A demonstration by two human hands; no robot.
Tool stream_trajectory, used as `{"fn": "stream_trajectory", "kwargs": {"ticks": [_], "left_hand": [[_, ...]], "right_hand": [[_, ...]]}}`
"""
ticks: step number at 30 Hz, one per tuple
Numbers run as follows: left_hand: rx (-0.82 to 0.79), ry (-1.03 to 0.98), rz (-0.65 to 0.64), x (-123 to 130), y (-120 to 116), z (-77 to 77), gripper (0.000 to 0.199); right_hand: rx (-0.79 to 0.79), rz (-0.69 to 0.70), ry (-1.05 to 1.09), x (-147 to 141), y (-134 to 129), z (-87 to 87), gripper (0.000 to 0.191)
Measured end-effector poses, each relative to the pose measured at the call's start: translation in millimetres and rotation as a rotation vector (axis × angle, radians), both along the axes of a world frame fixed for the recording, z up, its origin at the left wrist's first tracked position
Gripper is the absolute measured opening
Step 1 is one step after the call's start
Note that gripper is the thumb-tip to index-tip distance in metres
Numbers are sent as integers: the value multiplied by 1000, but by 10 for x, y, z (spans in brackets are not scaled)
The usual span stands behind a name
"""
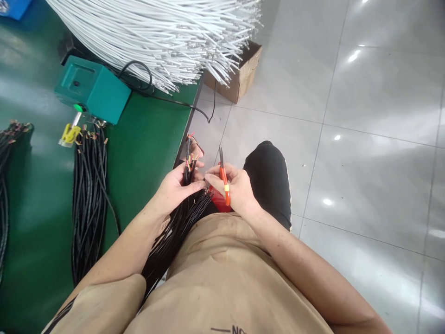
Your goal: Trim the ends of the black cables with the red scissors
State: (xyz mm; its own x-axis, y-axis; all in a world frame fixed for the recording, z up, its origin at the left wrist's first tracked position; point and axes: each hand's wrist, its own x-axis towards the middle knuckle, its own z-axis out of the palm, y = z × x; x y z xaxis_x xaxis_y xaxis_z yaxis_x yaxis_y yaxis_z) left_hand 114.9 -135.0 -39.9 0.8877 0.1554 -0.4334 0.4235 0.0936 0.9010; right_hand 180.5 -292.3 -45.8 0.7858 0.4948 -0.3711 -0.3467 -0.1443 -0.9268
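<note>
My left hand (181,184) is closed around the upper ends of some black cables (188,176), whose stripped tips show red and yellowish inner wires. Close beside it, my right hand (233,183) holds orange-handled scissors (224,181) against the palm, blades pointing up and away from me. Its thumb and fingertips are pinched near the cable ends; anything between them is too small to make out. More thin black cables (181,232) run down across my lap, beneath my hands. Something red (219,200) lies below my right hand.
On the green table (142,139) at left stand a teal machine (92,88) with a yellow part (70,133), a black cable bundle (89,199) and another at the far left. White cables (156,37) overhang the edge near a cardboard box (239,79). A power cord dangles there.
</note>
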Motion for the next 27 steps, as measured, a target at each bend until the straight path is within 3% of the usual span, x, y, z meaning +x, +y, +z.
{"fn": "stream_trajectory", "kwargs": {"ticks": [12,16,23,27], "left_hand": [[-54,47,29,11,-9,37,33],[-34,39,23,23,-19,49,32],[-31,38,24,14,-31,52,25],[-69,46,67,16,-28,51,27]], "right_hand": [[114,-101,206,-31,40,77,18],[121,-157,151,-54,64,52,18],[34,-91,-52,-48,39,-7,14],[36,-115,-61,-95,41,-33,13]]}}
